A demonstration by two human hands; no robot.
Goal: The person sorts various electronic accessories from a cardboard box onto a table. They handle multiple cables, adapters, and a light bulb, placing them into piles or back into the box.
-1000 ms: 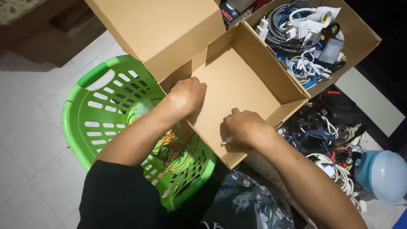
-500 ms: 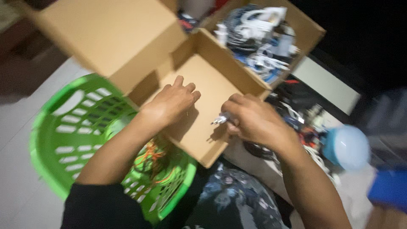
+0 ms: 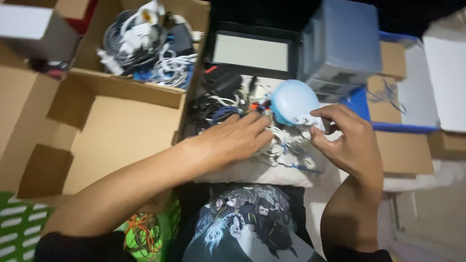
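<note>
My left hand (image 3: 233, 138) lies flat, fingers stretched out, on a tangle of white, blue and black cables (image 3: 284, 150) piled on a pale cloth. My right hand (image 3: 347, 140) is to the right of it. Its thumb and forefinger pinch a small white piece (image 3: 314, 121) at the base of a round light-blue lamp (image 3: 292, 102). An empty brown cardboard box (image 3: 124, 133) with its flaps up stands to the left, under my left forearm.
A second cardboard box (image 3: 194, 19) at the back holds chargers and coiled cables. A grey-blue case (image 3: 342, 41) and a dark framed panel (image 3: 250, 51) stand behind the lamp. More cardboard (image 3: 405, 153) lies at right. A green basket (image 3: 19, 221) with orange wires (image 3: 143, 228) sits bottom left.
The view swung right. Both hands left the empty box and moved right onto the cable pile. The right hand now pinches a white piece by the blue lamp.
</note>
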